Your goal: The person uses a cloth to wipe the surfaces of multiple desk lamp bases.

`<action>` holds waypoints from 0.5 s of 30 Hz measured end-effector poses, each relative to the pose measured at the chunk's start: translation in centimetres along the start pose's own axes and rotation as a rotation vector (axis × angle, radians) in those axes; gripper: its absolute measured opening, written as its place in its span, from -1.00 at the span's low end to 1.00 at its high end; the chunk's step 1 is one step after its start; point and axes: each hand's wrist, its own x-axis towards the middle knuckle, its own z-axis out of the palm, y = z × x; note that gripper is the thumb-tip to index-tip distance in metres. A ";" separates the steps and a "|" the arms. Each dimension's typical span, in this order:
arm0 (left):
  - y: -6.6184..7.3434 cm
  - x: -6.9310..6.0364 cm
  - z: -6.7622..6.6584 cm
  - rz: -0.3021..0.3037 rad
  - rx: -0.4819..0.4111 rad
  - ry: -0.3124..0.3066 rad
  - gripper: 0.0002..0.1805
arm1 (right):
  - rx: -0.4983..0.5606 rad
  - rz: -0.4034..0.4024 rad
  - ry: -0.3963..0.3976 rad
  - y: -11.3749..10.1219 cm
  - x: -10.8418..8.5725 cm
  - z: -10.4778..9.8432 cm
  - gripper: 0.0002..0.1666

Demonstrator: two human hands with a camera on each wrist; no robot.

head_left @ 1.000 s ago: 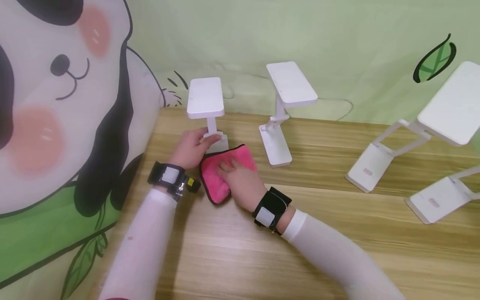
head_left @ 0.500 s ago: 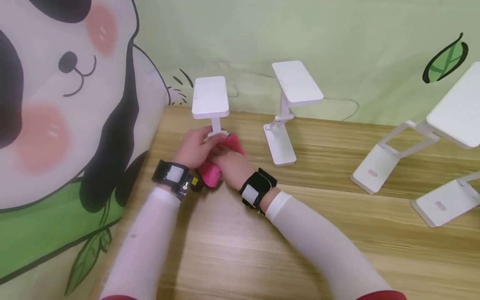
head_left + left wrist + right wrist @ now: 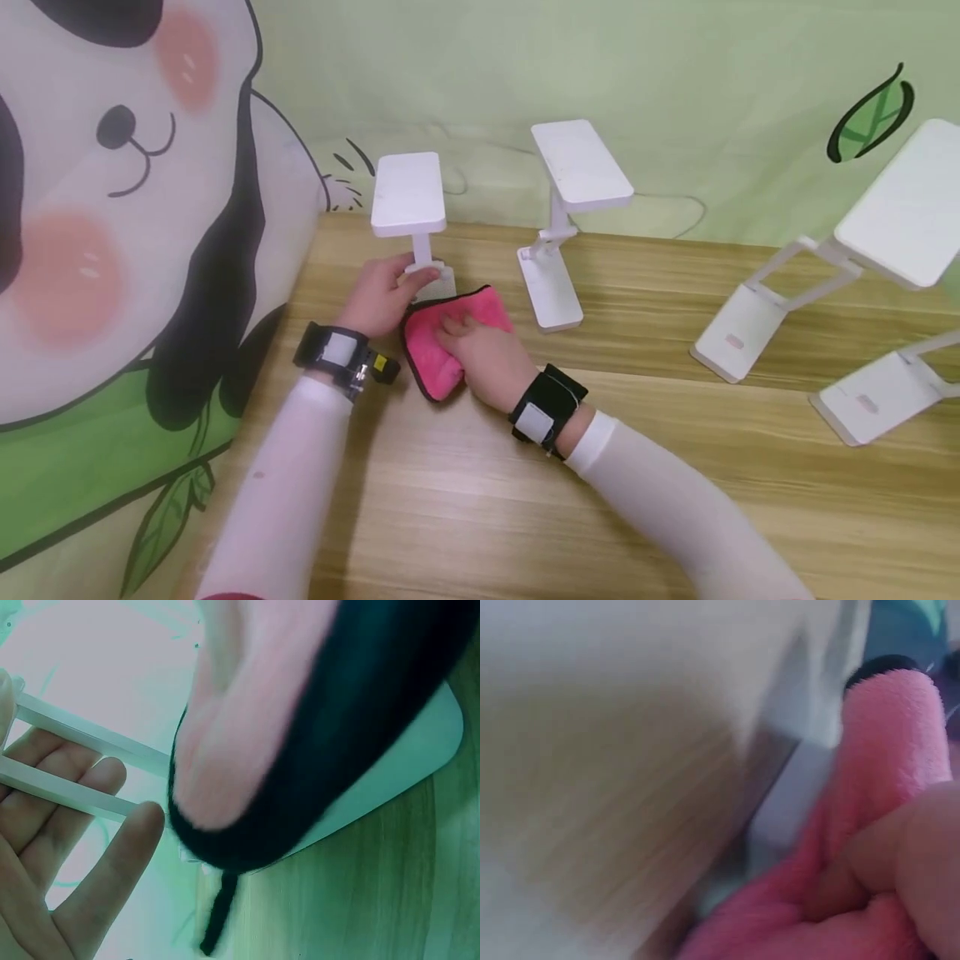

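My left hand point(image 3: 380, 293) holds the folding arm of a white desk lamp point(image 3: 408, 193) low down, near its base. In the left wrist view its fingers point(image 3: 124, 870) lie about the lamp's two thin rods point(image 3: 82, 796). A pink cloth point(image 3: 491, 310) with black edging covers the front of that lamp's base. My right hand point(image 3: 491, 362) grips the cloth, its fingertips sunk into the pile. In the right wrist view the pink cloth point(image 3: 889, 742) bunches round the fingers, and a strip of white base shows beside it. Most of the base is hidden.
A second white lamp point(image 3: 551, 287) stands just right of the held one. Further right are two more lamps, one base point(image 3: 738, 337) behind the other point(image 3: 873, 400). A green panda backdrop point(image 3: 450, 75) borders the wooden table point(image 3: 465, 500) behind and at left.
My right hand slid the cloth up the base toward the left hand, folding it, then came back toward the near right, the cloth spread again. My left hand has kept its hold on the lamp.
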 end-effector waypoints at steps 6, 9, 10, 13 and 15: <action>0.0 -0.3 -0.1 -0.019 0.021 0.030 -0.57 | -0.091 -0.022 -0.051 -3.0 -0.8 -0.1 -0.44; 0.0 -0.1 0.1 -0.007 0.021 0.040 -0.59 | -0.122 -0.063 -0.011 -3.4 0.2 0.6 -0.45; 0.0 -0.1 0.2 -0.001 0.021 0.041 -0.60 | -0.118 -0.079 0.006 -3.2 0.8 0.8 -0.46; 0.1 -0.1 0.2 0.007 0.009 0.037 -0.65 | -0.068 -0.106 0.041 -2.1 2.7 1.4 -0.41; 0.1 -0.2 0.2 0.014 -0.002 0.034 -0.67 | -0.019 -0.097 0.064 -1.2 3.8 1.5 -0.39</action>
